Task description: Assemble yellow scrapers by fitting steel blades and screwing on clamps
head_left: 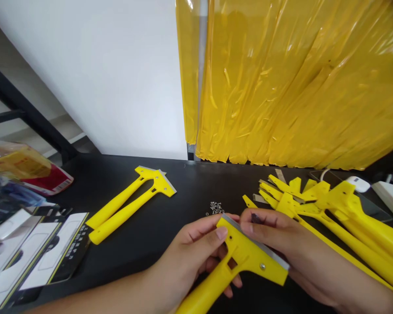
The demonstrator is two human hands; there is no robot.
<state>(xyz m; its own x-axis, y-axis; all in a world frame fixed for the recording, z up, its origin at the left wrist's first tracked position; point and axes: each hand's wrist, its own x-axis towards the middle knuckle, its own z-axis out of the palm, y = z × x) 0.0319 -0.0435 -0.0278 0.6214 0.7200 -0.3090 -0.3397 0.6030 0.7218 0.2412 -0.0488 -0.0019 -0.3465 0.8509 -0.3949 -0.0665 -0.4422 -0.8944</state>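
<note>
A yellow scraper (249, 259) with a metal blade (265, 248) along its head is in my left hand (196, 246). My left thumb presses on one end of the head, near an open screw hole, and the fingers wrap behind it. One screw (262, 266) sits in the head's other end. Close against the blade, my right hand (275, 233) is closed in a pinch. Something small and dark shows between its thumb and finger, too unclear to name. Just beyond my hands lies a small heap of screws and nuts (216, 208) on the black table (186, 192).
Two yellow scrapers (127, 205) with blades lie to the left. Several yellow scraper handles and head plates (327, 209) are piled at right. Printed cards (52, 253) and a plastic packet (29, 168) lie far left. Yellow plastic sheeting (298, 87) hangs behind the table.
</note>
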